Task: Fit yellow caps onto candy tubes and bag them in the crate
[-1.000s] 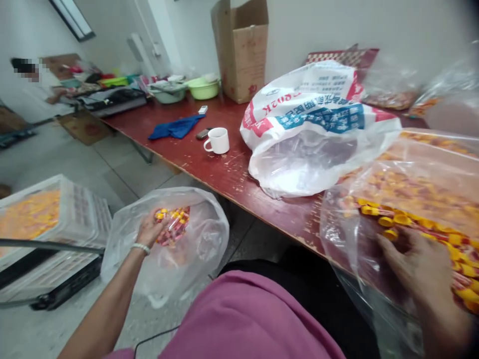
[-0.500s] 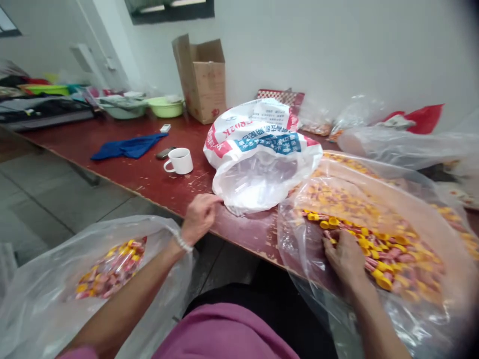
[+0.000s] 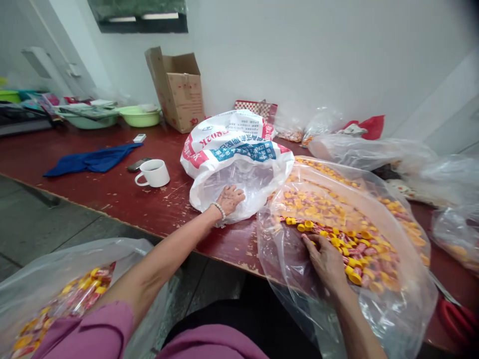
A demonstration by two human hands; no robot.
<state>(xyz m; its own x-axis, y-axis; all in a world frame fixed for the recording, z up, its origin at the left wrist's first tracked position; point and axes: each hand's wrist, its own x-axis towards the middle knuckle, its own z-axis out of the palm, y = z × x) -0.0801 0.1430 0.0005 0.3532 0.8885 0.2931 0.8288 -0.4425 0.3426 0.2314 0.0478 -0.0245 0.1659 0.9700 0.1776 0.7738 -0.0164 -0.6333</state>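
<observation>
My left hand (image 3: 230, 200) reaches into the mouth of a white printed sack (image 3: 239, 137), its fingers spread over the clear plastic inside. No object shows in that hand. My right hand (image 3: 326, 259) is at the opening of a large clear bag (image 3: 277, 249) at the right. Its thumb and fingers are pressed round a small reddish piece at the left edge of the pile. Small red-and-pink pieces with yellow caps (image 3: 352, 244) fill that bag.
A white mug (image 3: 155, 173), a blue cloth (image 3: 92, 160) and an open cardboard box (image 3: 185, 97) stand left of the sack. Another clear bag (image 3: 123, 249) with capped pieces hangs below the table at left. Red-handled scissors (image 3: 454, 316) lie at right.
My left hand has moved from the table edge into the sack's mouth, and its fingers have opened. My right hand stays by the pile. The view has shifted to the right.
</observation>
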